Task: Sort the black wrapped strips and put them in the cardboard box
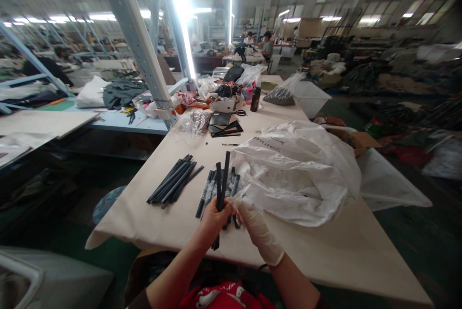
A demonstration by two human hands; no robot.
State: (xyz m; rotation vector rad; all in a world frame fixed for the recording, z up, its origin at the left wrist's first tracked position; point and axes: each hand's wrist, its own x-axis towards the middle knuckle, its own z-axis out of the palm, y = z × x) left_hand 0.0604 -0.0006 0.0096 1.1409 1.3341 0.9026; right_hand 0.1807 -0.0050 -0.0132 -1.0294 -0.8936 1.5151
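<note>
My left hand [212,218] is bare and wrapped round a few long black strips [224,179], which stand nearly upright and stick out below the fist. Close beside it, my right hand [255,229] wears a pale thin glove. Its fingers are drawn together near the strips, and what they pinch is too small to make out. Behind my hands lies a bundle of dark strips with clear wrapping [206,192], partly hidden by them. A loose pile of black strips [175,181] rests on the table to the left.
A big white plastic sack [303,174] covers the right side of the cloth-covered table [310,251]. Farther back are black flat pieces [227,128], scissors [241,113], a dark bottle [255,99] and a clear bag [193,123]. A metal post [139,34] rises at the left edge.
</note>
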